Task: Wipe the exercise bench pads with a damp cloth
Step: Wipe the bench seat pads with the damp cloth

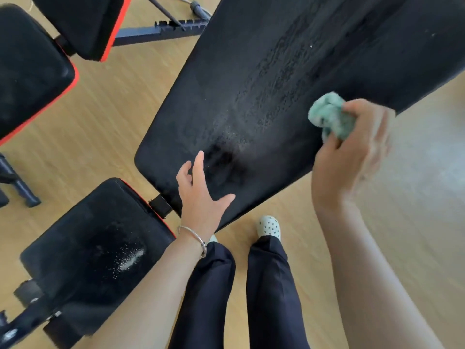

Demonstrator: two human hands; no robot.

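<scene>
A long black backrest pad (pixel 264 84) slants from the centre to the upper right, streaked with wet wipe marks. Below it to the left lies the black seat pad (pixel 85 248) with red edging and a patch of shiny droplets. My left hand (pixel 201 192) rests open, fingers spread, near the backrest pad's lower end. My right hand (pixel 352 152) is blurred and grips a bunched teal cloth (pixel 329 114) at the pad's right edge.
A second bench with black, red-trimmed pads (pixel 32 71) stands at the upper left, its dark frame (pixel 161 30) running behind. The floor (pixel 105 127) is light wood. My legs in dark trousers and a pale perforated clog (pixel 269 226) stand below the backrest.
</scene>
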